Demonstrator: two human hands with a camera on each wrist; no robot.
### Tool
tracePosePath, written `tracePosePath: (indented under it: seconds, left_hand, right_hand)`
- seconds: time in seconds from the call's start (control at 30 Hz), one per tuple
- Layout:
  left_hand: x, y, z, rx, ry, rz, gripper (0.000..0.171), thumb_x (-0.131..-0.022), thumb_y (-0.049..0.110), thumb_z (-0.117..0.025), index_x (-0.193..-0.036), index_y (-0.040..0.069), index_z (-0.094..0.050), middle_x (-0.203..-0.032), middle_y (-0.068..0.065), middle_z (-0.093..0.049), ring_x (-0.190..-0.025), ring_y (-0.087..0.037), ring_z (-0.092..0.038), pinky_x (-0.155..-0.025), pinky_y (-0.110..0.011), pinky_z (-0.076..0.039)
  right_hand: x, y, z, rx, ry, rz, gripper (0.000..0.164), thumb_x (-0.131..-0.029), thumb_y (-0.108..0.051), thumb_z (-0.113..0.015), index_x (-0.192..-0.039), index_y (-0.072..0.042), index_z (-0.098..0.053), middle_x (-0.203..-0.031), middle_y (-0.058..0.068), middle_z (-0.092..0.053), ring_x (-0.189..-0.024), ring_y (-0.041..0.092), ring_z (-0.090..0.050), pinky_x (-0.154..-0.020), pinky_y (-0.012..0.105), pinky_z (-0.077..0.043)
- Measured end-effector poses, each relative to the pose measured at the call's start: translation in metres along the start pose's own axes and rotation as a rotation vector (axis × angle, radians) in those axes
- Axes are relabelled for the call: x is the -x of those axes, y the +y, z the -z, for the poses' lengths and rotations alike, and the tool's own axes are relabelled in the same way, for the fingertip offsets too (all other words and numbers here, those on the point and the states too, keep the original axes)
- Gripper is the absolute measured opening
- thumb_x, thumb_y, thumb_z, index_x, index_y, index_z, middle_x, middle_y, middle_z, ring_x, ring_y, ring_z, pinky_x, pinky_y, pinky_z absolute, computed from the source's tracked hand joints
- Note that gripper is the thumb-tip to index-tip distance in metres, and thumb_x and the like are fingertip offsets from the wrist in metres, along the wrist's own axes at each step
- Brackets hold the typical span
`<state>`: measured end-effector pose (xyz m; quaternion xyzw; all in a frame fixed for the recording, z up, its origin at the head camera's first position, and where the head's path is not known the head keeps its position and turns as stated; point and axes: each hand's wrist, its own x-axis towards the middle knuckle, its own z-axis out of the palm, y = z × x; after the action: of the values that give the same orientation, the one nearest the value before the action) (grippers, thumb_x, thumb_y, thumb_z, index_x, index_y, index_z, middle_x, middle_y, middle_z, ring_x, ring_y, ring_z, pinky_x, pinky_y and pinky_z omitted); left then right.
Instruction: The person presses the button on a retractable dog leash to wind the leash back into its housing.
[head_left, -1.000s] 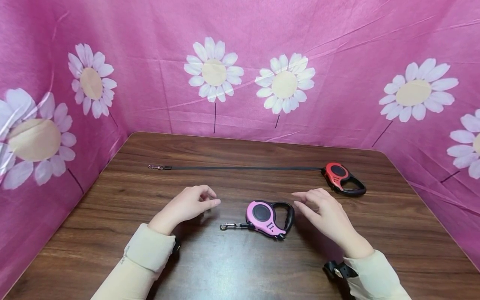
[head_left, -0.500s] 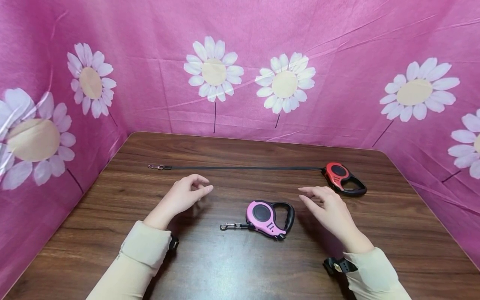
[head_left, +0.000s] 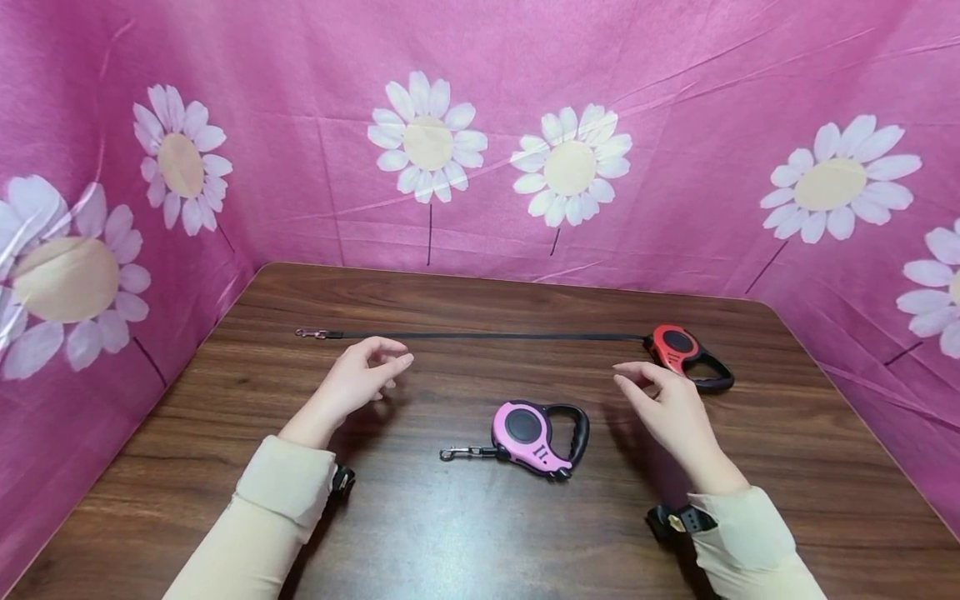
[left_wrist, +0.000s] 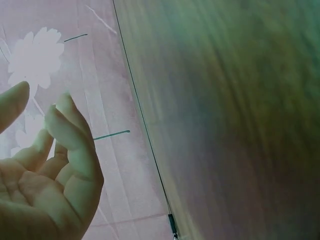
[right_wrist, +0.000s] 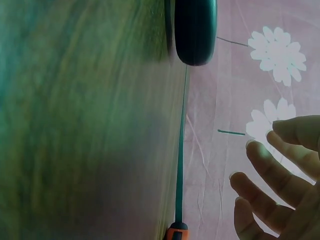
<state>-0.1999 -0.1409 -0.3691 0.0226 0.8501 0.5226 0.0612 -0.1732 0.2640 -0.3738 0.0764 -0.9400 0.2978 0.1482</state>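
A pink and black retractable dog leash (head_left: 528, 437) lies mid-table in the head view, its metal clip (head_left: 465, 452) pointing left. Farther back is a red and black retractable leash (head_left: 675, 346), with its black strap (head_left: 487, 337) drawn out straight leftward to a metal clip (head_left: 311, 333). My left hand (head_left: 356, 383) hovers in front of the strap's left part, fingers loosely bent around nothing. Between the two leash casings, my right hand (head_left: 678, 417) hangs over the table, holding nothing and covering a bit of the red leash. The left wrist view shows relaxed fingers (left_wrist: 80, 145).
The brown wooden table (head_left: 450, 533) is ringed at the back and sides by a pink cloth (head_left: 315, 167) printed with white daisies. A black rounded part (right_wrist: 196, 35) of a leash looms close in the right wrist view.
My left hand has drawn back left and away from the pink leash. My right hand has shifted slightly right, toward the red leash. Both leashes have stayed in place.
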Motion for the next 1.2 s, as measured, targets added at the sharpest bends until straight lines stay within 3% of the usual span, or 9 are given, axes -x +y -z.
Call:
tracePosePath:
  seconds: [0.13,0.33,0.57,0.83,1.07,1.2]
  left_hand:
    - [-0.002,-0.001,0.003,0.027,0.003,0.001,0.037,-0.098,0.025,-0.062,-0.125,0.0,-0.059,-0.103,-0.015,-0.064,-0.077,-0.017,-0.062,-0.061,-0.027,-0.051]
    - [-0.006,-0.001,0.008,0.038,0.015,0.049,0.041,-0.098,0.029,-0.061,-0.128,0.001,-0.056,-0.11,-0.015,-0.064,-0.078,-0.014,-0.062,-0.064,-0.026,-0.05]
    - [-0.009,-0.002,0.015,0.038,0.018,0.079,0.042,-0.1,0.029,-0.058,-0.13,0.0,-0.055,-0.122,-0.021,-0.062,-0.082,-0.017,-0.063,-0.068,-0.028,-0.051]
    - [-0.015,-0.001,0.021,-0.041,0.035,0.038,0.039,-0.099,0.028,-0.059,-0.127,0.001,-0.058,-0.114,-0.021,-0.064,-0.083,-0.023,-0.066,-0.063,-0.026,-0.051]
    - [-0.018,-0.003,0.029,-0.114,0.055,-0.004,0.038,-0.098,0.027,-0.06,-0.124,0.0,-0.06,-0.104,-0.018,-0.065,-0.084,-0.028,-0.066,-0.061,-0.025,-0.051]
    - [-0.018,-0.006,0.035,-0.2,0.084,-0.023,0.038,-0.098,0.03,-0.06,-0.123,0.001,-0.062,-0.114,-0.021,-0.067,-0.095,-0.032,-0.065,-0.075,-0.033,-0.053]
  right_hand:
    - [-0.003,0.003,0.002,-0.003,0.001,-0.03,0.024,-0.098,-0.027,-0.063,-0.113,-0.012,-0.072,-0.085,0.004,-0.068,-0.06,0.005,-0.054,-0.056,0.022,-0.044]
    - [-0.006,0.009,0.005,-0.009,0.011,-0.067,0.027,-0.098,-0.031,-0.061,-0.114,-0.012,-0.071,-0.089,0.005,-0.07,-0.07,-0.003,-0.055,-0.062,0.017,-0.044]
    - [-0.008,0.015,0.01,-0.012,0.013,-0.076,0.027,-0.099,-0.03,-0.061,-0.115,-0.011,-0.07,-0.086,0.006,-0.069,-0.064,0.001,-0.05,-0.059,0.02,-0.04]
    - [-0.014,0.023,0.016,-0.014,0.009,-0.079,0.029,-0.099,-0.031,-0.06,-0.117,-0.011,-0.07,-0.082,0.008,-0.066,-0.062,0.003,-0.047,-0.055,0.023,-0.038]
    - [-0.017,0.032,0.024,0.004,0.055,-0.117,0.029,-0.098,-0.03,-0.061,-0.115,-0.009,-0.071,-0.089,0.007,-0.067,-0.069,-0.005,-0.049,-0.06,0.016,-0.039]
    - [-0.018,0.039,0.029,0.017,0.093,-0.139,0.029,-0.097,-0.031,-0.062,-0.114,-0.009,-0.072,-0.088,0.009,-0.07,-0.066,-0.005,-0.048,-0.057,0.019,-0.038]
